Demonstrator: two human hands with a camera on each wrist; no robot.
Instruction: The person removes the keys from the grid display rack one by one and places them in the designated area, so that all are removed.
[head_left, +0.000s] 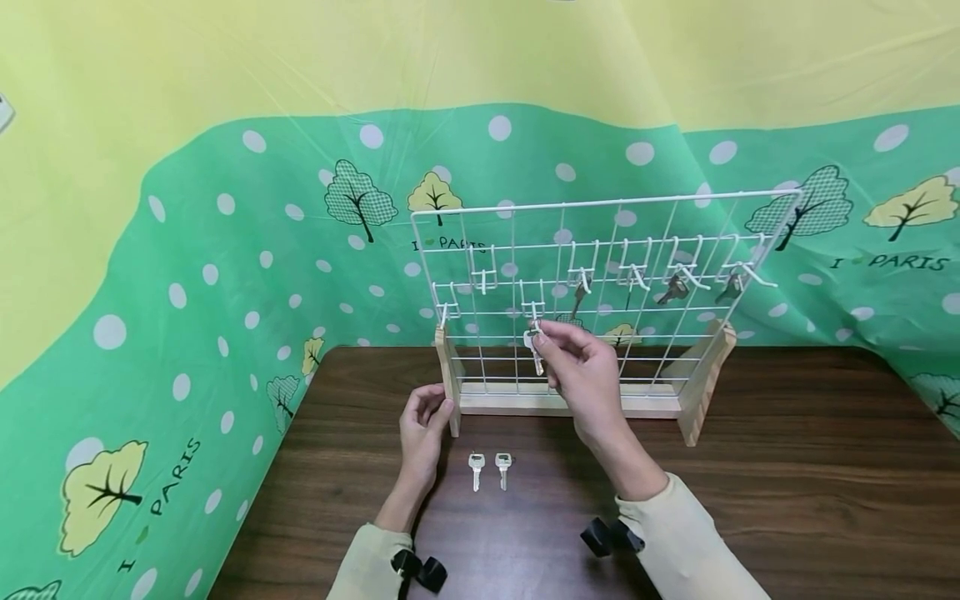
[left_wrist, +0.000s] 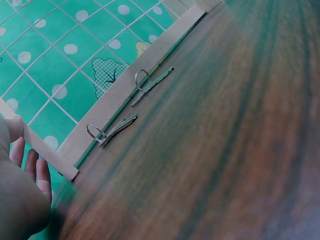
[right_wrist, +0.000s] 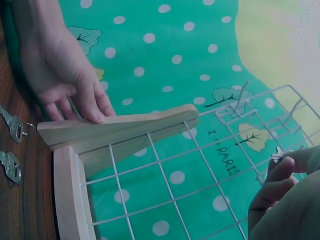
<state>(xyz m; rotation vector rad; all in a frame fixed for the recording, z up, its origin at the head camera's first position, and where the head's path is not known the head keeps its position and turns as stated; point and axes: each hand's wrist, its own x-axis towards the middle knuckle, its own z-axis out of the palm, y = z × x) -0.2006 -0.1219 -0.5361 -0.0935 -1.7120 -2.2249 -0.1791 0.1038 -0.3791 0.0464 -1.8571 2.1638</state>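
A white wire grid rack (head_left: 517, 358) stands on wooden end supports. My right hand (head_left: 588, 383) pinches a silver key (head_left: 537, 363) just below a front hook (head_left: 532, 309) left of the rack's middle; whether its ring is over that hook I cannot tell. My left hand (head_left: 422, 429) holds the left wooden support (head_left: 448, 375) near its base, thumb against the wood in the right wrist view. Two silver keys, a left one (head_left: 476, 472) and a right one (head_left: 503, 471), lie side by side on the table before the rack; the left wrist view shows their rings.
More keys hang on the rack's hooks, among them a dark key (head_left: 577, 300) and a wider one (head_left: 674, 289) to the right. An unused-looking hook (head_left: 483, 280) sits at upper left. Behind the brown table (head_left: 817, 467) hangs a green and yellow patterned cloth (head_left: 247, 250).
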